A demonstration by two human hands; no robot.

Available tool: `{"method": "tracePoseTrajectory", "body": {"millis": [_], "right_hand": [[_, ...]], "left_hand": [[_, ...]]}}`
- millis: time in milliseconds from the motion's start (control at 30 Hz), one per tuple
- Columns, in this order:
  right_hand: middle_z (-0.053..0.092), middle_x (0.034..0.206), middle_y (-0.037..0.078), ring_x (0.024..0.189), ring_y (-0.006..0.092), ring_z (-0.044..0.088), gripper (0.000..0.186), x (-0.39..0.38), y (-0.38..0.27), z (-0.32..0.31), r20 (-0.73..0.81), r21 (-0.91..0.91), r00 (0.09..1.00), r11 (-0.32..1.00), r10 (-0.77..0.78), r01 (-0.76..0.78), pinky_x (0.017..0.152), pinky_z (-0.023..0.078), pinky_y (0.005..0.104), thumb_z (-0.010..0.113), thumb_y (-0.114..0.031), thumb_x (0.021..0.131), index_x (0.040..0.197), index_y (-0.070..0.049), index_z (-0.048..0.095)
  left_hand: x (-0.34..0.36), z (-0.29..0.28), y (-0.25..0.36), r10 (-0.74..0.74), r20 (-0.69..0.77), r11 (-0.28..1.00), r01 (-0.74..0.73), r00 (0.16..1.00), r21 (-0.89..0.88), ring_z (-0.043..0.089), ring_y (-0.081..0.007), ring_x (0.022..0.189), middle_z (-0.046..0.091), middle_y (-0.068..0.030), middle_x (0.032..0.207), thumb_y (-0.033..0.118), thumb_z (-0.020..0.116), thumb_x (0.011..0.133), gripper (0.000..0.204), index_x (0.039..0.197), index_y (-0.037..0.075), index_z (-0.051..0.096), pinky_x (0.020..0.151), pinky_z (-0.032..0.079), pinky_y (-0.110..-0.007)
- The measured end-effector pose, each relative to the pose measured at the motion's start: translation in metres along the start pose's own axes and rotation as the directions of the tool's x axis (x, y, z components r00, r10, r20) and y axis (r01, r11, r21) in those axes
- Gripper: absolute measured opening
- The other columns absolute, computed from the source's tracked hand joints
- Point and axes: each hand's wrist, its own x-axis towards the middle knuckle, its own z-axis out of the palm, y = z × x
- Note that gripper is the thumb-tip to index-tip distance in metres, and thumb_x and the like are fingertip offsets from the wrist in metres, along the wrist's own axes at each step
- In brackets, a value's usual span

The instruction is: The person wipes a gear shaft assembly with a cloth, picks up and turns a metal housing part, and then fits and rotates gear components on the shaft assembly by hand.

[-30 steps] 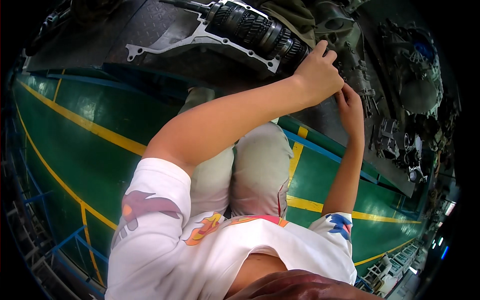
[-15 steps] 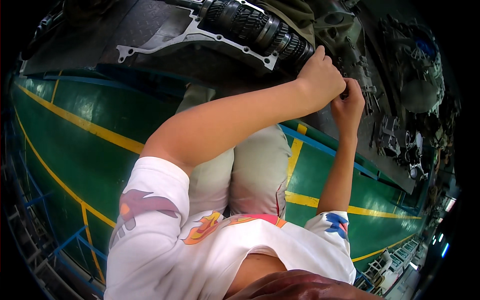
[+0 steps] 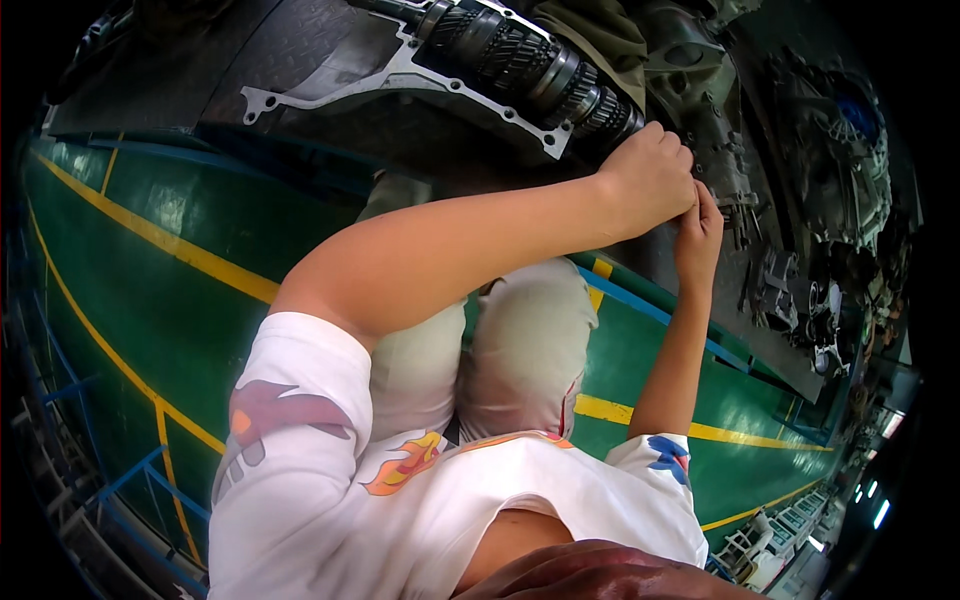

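1. The left hand (image 3: 650, 180) is curled into a loose fist, and its fingers (image 3: 672, 150) are pressed to the end of the dark gear shaft (image 3: 530, 65). Whether something small is pinched inside cannot be told.
2. The right hand (image 3: 700, 225) is raised just under the left hand, with its fingertips touching it.
3. The gear shaft is laid above and to the left of the fingers, on a grey metal plate (image 3: 400, 80) on the tabletop (image 3: 200, 70).
4. More metal engine parts (image 3: 800, 290) are seen to the right.
5. The work looks only partly done; both hands are busy at the shaft end.
6. Since the earlier picture, the hands have been brought closer together.
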Motion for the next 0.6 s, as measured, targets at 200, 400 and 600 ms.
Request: {"method": "tracePoseTrajectory", "body": {"millis": [200, 400, 600], "right_hand": [[0.06, 0.077, -0.007, 0.067, 0.0026, 0.05, 0.042, -0.017, 0.0, -0.002, 0.104, 0.283, 0.949, 0.906, 0.299, -0.316, 0.059, 0.035, 0.0231, 0.051, -0.038, 0.124, 0.108, -0.008, 0.075], [0.063, 0.087, -0.005, 0.072, 0.0043, 0.052, 0.03, -0.031, -0.009, -0.006, 0.167, 0.365, 0.922, 0.847, 0.349, -0.386, 0.064, 0.041, 0.0254, 0.058, -0.032, 0.119, 0.12, -0.006, 0.073], [0.062, 0.09, -0.005, 0.078, 0.0028, 0.052, 0.025, -0.043, -0.009, -0.003, 0.009, 0.229, 0.997, 0.971, 0.076, -0.076, 0.068, 0.039, 0.0218, 0.062, -0.028, 0.121, 0.124, -0.003, 0.069]], "left_hand": [[0.003, -0.015, 0.014, 0.069, 0.199, 0.997, -0.061, 0.978, -0.048, 0.074, -0.0222, 0.103, 0.081, -0.003, 0.097, 0.032, 0.084, 0.089, 0.018, 0.098, 0.016, 0.084, 0.094, 0.048, -0.038], [0.001, -0.03, 0.015, 0.09, 0.27, 0.996, -0.09, 0.959, -0.011, 0.074, -0.0214, 0.104, 0.082, -0.0004, 0.097, 0.043, 0.083, 0.093, 0.025, 0.098, 0.018, 0.087, 0.097, 0.045, -0.041], [0.007, -0.03, 0.01, 0.104, 0.358, 0.99, -0.062, 0.928, -0.127, 0.074, -0.022, 0.107, 0.083, -0.0001, 0.1, 0.034, 0.083, 0.095, 0.015, 0.099, 0.021, 0.088, 0.098, 0.046, -0.041]]}}
